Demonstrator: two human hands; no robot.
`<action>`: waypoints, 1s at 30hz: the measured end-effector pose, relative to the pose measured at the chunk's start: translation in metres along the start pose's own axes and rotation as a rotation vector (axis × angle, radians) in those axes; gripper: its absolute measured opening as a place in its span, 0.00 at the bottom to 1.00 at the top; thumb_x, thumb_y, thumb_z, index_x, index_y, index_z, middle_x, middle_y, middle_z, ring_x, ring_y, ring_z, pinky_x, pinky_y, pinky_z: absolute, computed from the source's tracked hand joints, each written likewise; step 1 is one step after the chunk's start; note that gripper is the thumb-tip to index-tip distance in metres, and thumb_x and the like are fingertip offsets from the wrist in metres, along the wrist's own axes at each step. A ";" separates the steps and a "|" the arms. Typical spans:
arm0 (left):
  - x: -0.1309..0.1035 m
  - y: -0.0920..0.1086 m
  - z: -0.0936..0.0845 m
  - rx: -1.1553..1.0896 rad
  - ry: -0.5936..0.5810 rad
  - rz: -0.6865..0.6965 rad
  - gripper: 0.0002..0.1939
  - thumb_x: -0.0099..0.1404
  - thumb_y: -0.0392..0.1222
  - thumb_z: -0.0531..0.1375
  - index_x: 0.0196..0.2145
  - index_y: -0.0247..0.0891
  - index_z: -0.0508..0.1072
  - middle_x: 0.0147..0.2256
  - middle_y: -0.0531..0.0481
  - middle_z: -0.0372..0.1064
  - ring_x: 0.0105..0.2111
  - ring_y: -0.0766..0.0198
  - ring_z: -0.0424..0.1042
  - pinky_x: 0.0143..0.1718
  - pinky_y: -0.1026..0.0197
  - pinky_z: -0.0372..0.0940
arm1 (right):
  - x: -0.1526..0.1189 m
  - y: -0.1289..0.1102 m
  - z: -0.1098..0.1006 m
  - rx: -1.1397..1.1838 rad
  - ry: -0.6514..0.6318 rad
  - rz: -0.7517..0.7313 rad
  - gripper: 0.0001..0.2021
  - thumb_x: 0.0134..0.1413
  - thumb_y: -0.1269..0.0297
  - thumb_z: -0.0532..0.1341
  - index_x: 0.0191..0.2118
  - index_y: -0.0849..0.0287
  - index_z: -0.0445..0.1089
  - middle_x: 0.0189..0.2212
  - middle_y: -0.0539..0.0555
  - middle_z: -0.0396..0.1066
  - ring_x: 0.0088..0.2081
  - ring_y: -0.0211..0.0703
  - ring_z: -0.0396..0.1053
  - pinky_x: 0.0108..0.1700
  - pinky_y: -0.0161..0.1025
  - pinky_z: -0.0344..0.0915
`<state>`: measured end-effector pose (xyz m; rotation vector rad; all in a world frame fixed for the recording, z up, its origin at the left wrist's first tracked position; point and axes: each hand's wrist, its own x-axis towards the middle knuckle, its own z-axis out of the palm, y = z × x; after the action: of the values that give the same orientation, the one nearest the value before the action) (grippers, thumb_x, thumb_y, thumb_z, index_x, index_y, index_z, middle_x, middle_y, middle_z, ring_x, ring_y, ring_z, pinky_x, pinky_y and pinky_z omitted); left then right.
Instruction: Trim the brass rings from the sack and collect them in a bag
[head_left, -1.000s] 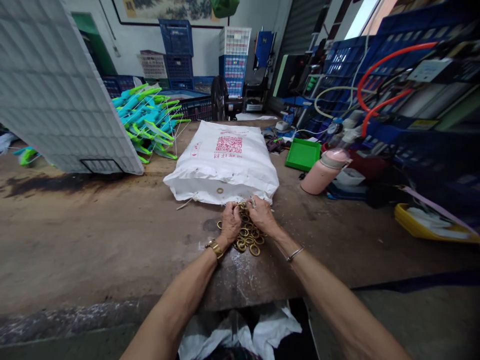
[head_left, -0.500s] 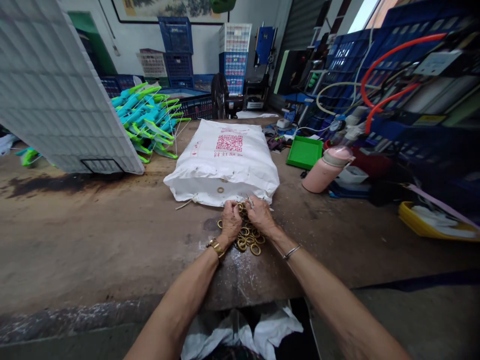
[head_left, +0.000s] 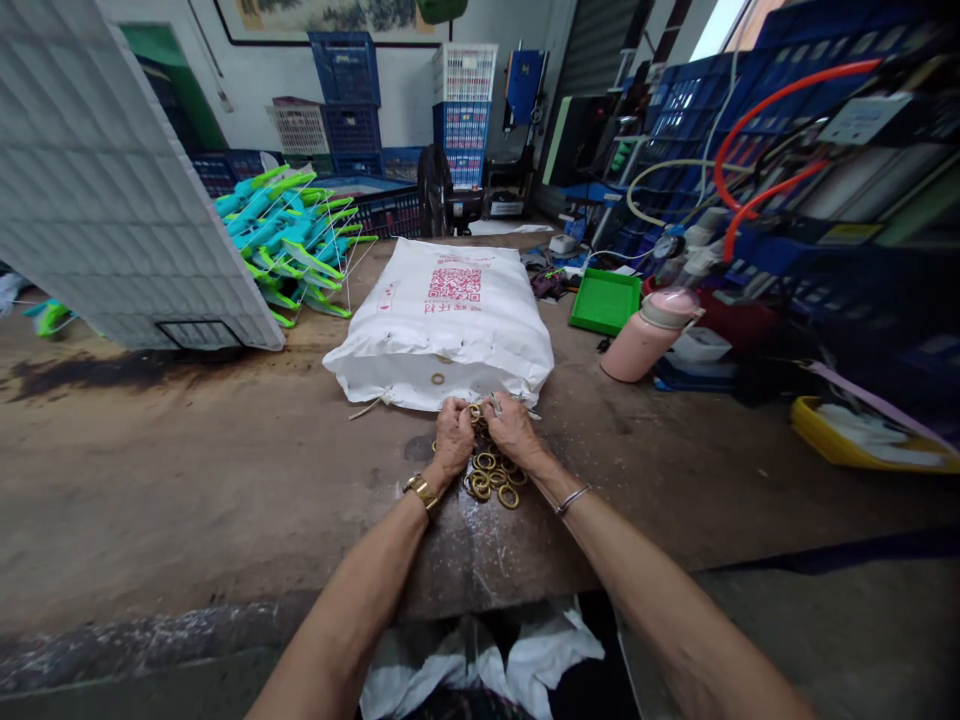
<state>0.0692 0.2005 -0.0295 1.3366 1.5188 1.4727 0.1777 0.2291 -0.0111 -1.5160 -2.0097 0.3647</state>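
Observation:
Several brass-coloured rings (head_left: pixel 484 480) lie in a small heap on the worktable (head_left: pixel 247 470), between and below my wrists. My left hand (head_left: pixel 453 436) is closed at the heap's far side, its fingertips pinched at a ring (head_left: pixel 475 411). Close beside it, my right hand (head_left: pixel 513 428) is closed too. A small silvery thing (head_left: pixel 496 404) shows at its fingers, too small to name. Just beyond both hands lies a white woven sack (head_left: pixel 480 335) with red print, its open mouth facing me. One ring (head_left: pixel 438 379) rests inside that mouth.
A pink bottle (head_left: pixel 646 340) and a green tray (head_left: pixel 606 302) stand to the right, near a machine with orange hoses (head_left: pixel 731 160). At the far right is a yellow tray (head_left: pixel 825 440). Leftward are a white panel (head_left: pixel 150 230) and piled blue-green plastic parts (head_left: pixel 285 240).
Both hands stay at the rings with small finger movements. A ring now shows more plainly between the fingertips. The whole view has shifted slightly.

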 end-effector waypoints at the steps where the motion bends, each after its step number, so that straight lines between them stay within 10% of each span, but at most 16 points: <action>1: 0.000 -0.001 0.000 -0.014 -0.005 -0.010 0.04 0.60 0.33 0.50 0.29 0.39 0.61 0.22 0.56 0.58 0.21 0.68 0.60 0.27 0.64 0.59 | 0.000 -0.001 0.001 0.010 0.012 0.018 0.09 0.52 0.64 0.50 0.26 0.58 0.63 0.21 0.52 0.65 0.25 0.38 0.59 0.29 0.34 0.52; 30: -0.011 0.017 -0.019 -0.161 -0.210 -0.090 0.02 0.58 0.33 0.53 0.28 0.38 0.62 0.21 0.58 0.60 0.20 0.73 0.61 0.22 0.70 0.58 | -0.011 -0.014 -0.019 0.085 0.000 0.104 0.07 0.52 0.65 0.51 0.31 0.58 0.65 0.24 0.52 0.67 0.27 0.40 0.63 0.30 0.35 0.56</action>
<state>0.0584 0.1813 -0.0125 1.2679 1.2822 1.3239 0.1805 0.2122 0.0081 -1.5701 -1.8954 0.4861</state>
